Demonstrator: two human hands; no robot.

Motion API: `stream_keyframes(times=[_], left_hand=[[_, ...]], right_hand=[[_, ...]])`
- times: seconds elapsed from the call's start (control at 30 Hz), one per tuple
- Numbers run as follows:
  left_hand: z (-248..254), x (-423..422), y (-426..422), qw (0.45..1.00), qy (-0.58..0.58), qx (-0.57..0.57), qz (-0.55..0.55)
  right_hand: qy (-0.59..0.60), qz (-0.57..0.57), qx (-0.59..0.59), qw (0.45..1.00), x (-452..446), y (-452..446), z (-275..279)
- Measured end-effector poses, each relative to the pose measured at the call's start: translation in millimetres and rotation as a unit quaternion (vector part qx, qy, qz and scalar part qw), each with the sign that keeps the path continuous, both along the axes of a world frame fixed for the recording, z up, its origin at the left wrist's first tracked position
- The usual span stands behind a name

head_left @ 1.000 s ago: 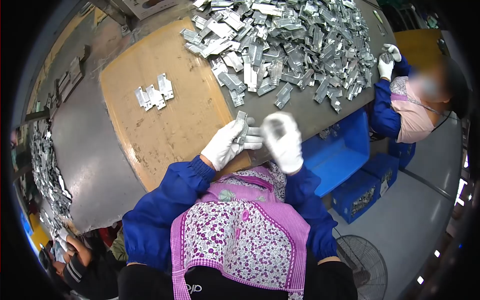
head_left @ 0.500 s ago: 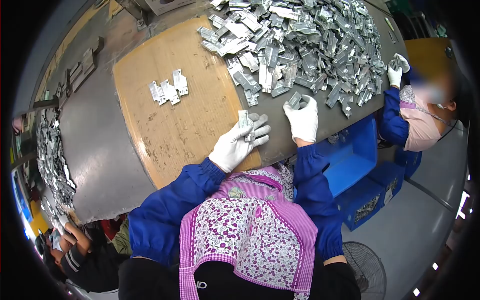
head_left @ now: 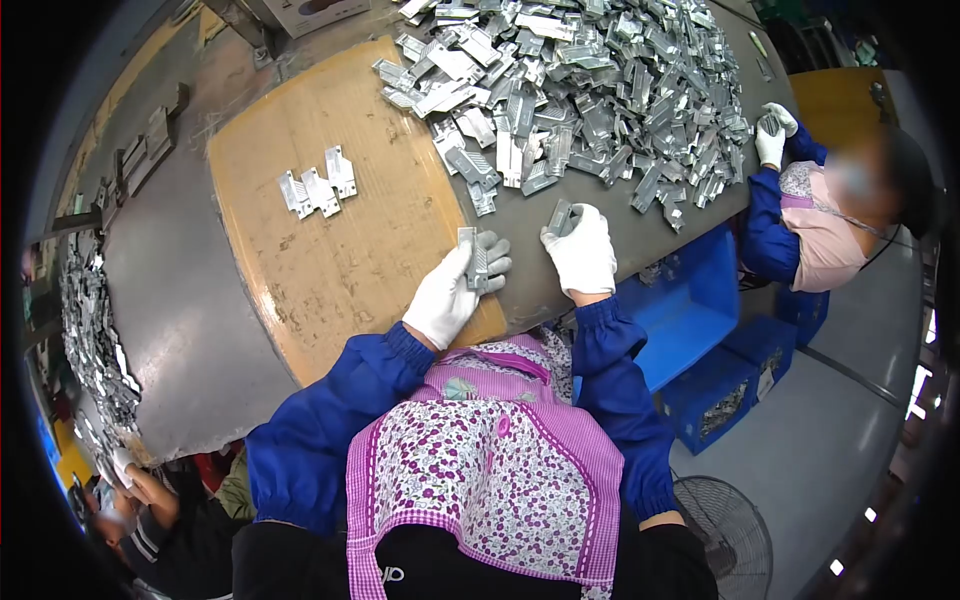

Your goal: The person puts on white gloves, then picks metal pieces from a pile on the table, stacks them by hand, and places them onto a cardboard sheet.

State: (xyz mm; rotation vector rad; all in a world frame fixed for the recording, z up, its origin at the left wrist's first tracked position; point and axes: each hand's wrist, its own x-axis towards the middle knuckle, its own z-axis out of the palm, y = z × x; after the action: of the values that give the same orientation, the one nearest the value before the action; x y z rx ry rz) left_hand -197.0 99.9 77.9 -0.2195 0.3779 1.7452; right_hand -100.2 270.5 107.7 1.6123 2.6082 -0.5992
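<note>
My left hand point(head_left: 447, 293), in a white glove, holds a small metal part point(head_left: 475, 262) upright between thumb and fingers, over the right edge of the tan board point(head_left: 350, 265). To its right, my gloved right hand point(head_left: 583, 252) pinches another metal part point(head_left: 561, 217) by its lower end. The two hands are apart. Three metal parts point(head_left: 319, 191) lie side by side on the board. Beyond my hands a large heap of metal parts point(head_left: 590, 95) covers the back of the table.
At the right, a co-worker point(head_left: 815, 215) with gloved hands stands by the table. Blue bins point(head_left: 690, 320) are below the right edge, near a fan point(head_left: 725, 530). Another heap point(head_left: 95, 340) and another person point(head_left: 165, 520) are at the far left.
My right hand has gone to the dark tabletop near the heap, taken a metal part and drawn it back slightly toward me. My left hand still holds its part.
</note>
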Motion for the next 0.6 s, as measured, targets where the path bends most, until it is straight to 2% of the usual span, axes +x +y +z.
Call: stream_keyframes(times=[0.1, 0.2, 0.3, 0.53, 0.6], left_hand=[[3, 6, -1, 0.996, 0.064, -0.061, -0.006], [16, 11, 0, 0.984, 0.112, -0.142, 0.0], [22, 14, 3, 0.974, 0.159, -0.162, 0.019], [11, 10, 0, 0.986, 0.102, -0.129, 0.02], [8, 10, 0, 0.989, 0.097, -0.113, 0.02]], right_hand=[[0.079, 0.008, -0.024, 0.997, 7, 3, -11], [0.091, 0.038, -0.039, 0.994, 7, -6, 0], [0.137, 0.059, -0.065, 0.987, 7, -7, -3], [0.206, 0.156, 0.01, 0.966, 6, -5, -15], [0.2, 0.04, -0.136, 0.97, 0, -14, -13]])
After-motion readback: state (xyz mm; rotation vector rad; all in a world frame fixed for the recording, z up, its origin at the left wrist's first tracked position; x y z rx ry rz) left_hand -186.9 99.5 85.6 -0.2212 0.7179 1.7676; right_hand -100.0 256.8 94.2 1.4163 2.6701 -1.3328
